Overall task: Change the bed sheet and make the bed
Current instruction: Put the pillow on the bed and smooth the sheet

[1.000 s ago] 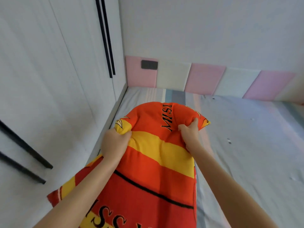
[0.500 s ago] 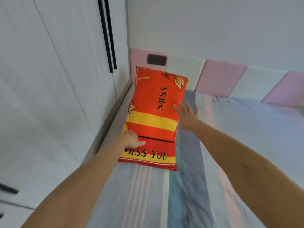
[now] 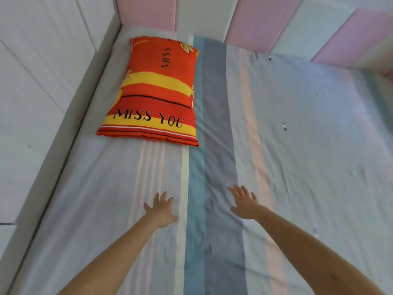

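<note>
A red and yellow pillow (image 3: 155, 90) with the words "MISS YOU" lies flat at the far left of the bed, near the headboard. A striped sheet (image 3: 297, 145) in grey, blue and pink covers the mattress. My left hand (image 3: 160, 208) is stretched out over the sheet with fingers spread, well short of the pillow. My right hand (image 3: 244, 202) is beside it, also with straight spread fingers, over the blue-grey stripe. Neither hand holds anything.
A padded headboard (image 3: 251, 20) of pink and white panels runs along the far edge and turns the right corner. White wardrobe doors (image 3: 42, 60) stand close along the bed's left side. Small dark specks dot the sheet on the right.
Both hands gripped the pillow a second ago, laid it down by the headboard, then let go and drew back toward me. The view has tilted down onto the bed.
</note>
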`<act>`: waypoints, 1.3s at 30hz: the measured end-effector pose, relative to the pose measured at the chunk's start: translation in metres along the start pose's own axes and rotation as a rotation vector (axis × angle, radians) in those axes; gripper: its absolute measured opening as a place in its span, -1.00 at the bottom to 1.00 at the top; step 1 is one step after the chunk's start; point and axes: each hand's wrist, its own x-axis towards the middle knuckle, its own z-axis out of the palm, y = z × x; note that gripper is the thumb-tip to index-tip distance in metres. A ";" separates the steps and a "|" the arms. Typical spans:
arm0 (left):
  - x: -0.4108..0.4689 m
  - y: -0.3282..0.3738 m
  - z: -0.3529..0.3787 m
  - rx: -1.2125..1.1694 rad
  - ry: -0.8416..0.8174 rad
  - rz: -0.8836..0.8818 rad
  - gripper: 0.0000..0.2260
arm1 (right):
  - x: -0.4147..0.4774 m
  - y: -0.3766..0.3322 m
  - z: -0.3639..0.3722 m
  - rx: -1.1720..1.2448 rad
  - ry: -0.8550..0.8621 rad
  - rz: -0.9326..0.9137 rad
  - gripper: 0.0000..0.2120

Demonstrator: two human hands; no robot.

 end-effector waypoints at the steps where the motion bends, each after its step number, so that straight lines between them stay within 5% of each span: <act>1: 0.008 0.005 0.020 0.010 0.032 0.013 -0.23 | 0.007 0.004 0.016 0.064 0.011 0.022 -0.34; 5: 0.047 0.026 0.112 0.010 0.038 0.003 0.11 | 0.060 -0.007 0.062 0.141 0.123 0.022 -0.39; 10: 0.092 0.050 0.204 0.119 0.042 -0.132 0.46 | 0.161 -0.016 0.058 0.086 0.355 -0.266 -0.43; 13: 0.114 0.051 0.217 0.168 0.047 -0.167 0.49 | 0.219 0.044 0.050 0.342 0.501 0.079 -0.42; 15: 0.116 0.051 0.221 0.174 0.051 -0.185 0.51 | 0.233 0.091 0.076 0.536 0.450 0.329 -0.39; 17: 0.114 0.052 0.221 0.164 0.045 -0.193 0.52 | 0.216 0.127 0.119 0.455 0.480 0.394 -0.38; 22: 0.109 0.061 0.215 0.102 0.058 -0.220 0.45 | 0.135 0.200 0.210 0.516 0.481 0.641 -0.38; 25: 0.109 0.067 0.217 -0.041 0.135 -0.256 0.11 | 0.084 0.214 0.253 0.753 0.398 0.847 -0.37; 29: 0.111 0.109 0.235 -0.165 0.640 -0.157 -0.12 | 0.064 0.211 0.268 0.890 0.425 0.919 -0.33; 31: 0.130 0.150 0.226 -0.060 0.765 0.021 -0.43 | 0.070 0.216 0.256 0.714 0.489 0.771 -0.36; 34: 0.176 0.215 0.192 0.141 0.853 0.278 -0.49 | 0.084 0.217 0.226 0.374 0.590 0.227 -0.46; 39: 0.198 0.268 0.251 0.191 0.743 0.140 -0.39 | 0.131 0.210 0.184 0.048 0.606 -0.368 -0.42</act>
